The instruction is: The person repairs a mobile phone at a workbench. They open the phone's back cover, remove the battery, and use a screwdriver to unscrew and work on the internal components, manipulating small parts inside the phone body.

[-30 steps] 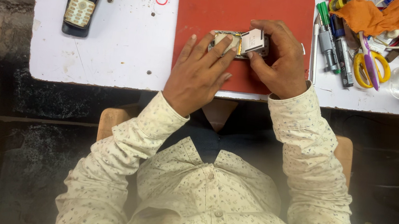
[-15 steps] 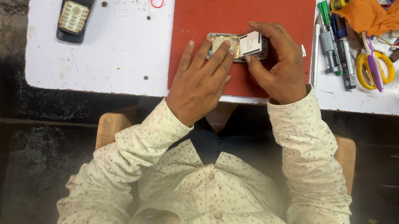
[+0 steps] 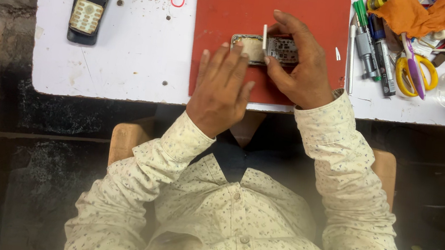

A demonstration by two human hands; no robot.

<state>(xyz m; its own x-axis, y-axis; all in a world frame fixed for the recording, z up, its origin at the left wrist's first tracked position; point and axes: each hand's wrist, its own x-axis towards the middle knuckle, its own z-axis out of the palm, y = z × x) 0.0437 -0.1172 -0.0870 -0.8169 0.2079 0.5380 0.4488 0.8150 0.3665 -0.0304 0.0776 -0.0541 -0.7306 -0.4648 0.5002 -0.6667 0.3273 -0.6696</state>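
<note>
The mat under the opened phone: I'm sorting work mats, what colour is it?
Plain red mat, seen clearly in the head view.

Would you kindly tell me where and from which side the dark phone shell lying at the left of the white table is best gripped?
Grip the dark phone shell across its two long side edges, coming straight down from above. It lies flat, long axis running away from the person, with bare white table on both sides, so fingers probably fit there. Its keypad face offers no hold, and both hands are busy at the red mat.

Free btwn old handset (image 3: 90, 5) & mat (image 3: 247, 5); tools (image 3: 387, 54) crowd right.
</note>
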